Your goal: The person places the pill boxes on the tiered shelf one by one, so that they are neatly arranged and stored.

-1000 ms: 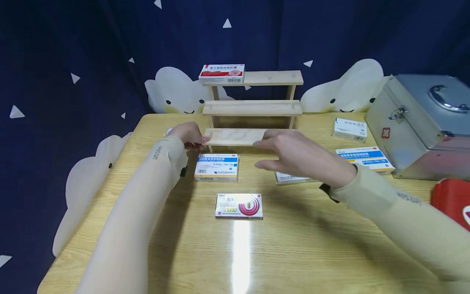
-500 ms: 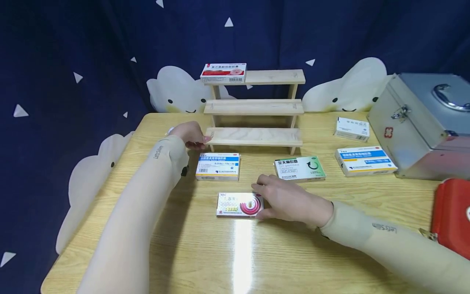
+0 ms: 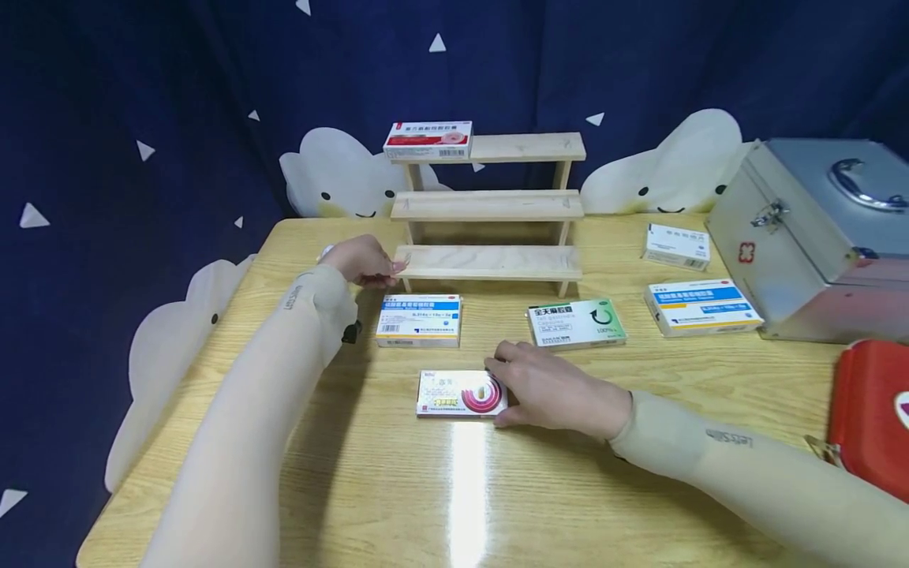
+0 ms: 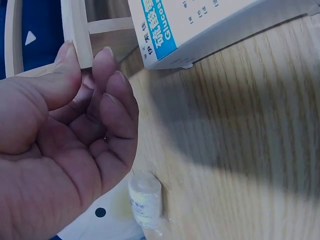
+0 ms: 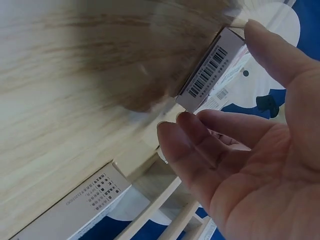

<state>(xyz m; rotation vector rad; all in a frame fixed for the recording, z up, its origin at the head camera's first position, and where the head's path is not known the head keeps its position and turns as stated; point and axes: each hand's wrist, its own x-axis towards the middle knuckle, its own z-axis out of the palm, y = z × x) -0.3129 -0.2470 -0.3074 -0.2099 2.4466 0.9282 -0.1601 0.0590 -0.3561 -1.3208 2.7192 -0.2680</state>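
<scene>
My left hand (image 3: 360, 260) pinches the left end of the lowest board (image 3: 490, 263) of a three-step wooden stand. In the left wrist view, the thumb and fingers of that hand (image 4: 75, 130) meet on the board's end (image 4: 76, 30). At the centre of the table lies a flat white box with pink rings (image 3: 450, 393). Its right end is between the thumb and fingers of my right hand (image 3: 557, 390). The right wrist view has the barcoded end of that box (image 5: 209, 72) between the thumb and fingertips of the hand (image 5: 255, 150).
A blue-white box (image 3: 419, 321) and a green-white box (image 3: 577, 323) lie before the stand; a red-white box (image 3: 428, 140) is on its top board. Farther right are two boxes (image 3: 677, 246) (image 3: 703, 308), a metal case (image 3: 795, 276) and a red case (image 3: 866, 418).
From beside the lowest board, my right hand has come down toward me to the right end of the pink-ringed box. My left hand has stayed at the board's left end.
</scene>
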